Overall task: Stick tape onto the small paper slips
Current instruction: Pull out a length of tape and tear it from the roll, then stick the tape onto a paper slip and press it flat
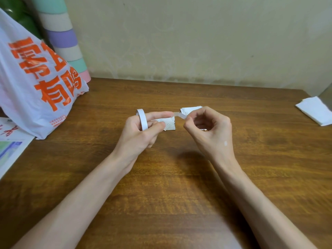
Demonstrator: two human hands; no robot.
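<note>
The bare left forearm (pixel 80 194) and bare right forearm (pixel 251 194) reach in from the lower corners and converge toward the middle. The left hand (pixel 140 133) grips a narrow white roll of tape (pixel 142 119), forefinger stretched straight toward the other hand, thumb tucked beneath. The roll seems looped over the middle finger, though that is hard to make out. The right hand (pixel 210 130) is curled, thumb and forefinger pinching a short translucent strip of tape (pixel 180 115).

Hidden parts
Paper slips (pixel 169 124) are partly covered by the left hand (pixel 138 133); the bag (pixel 36 90) is cut off at nine o'clock.
</note>
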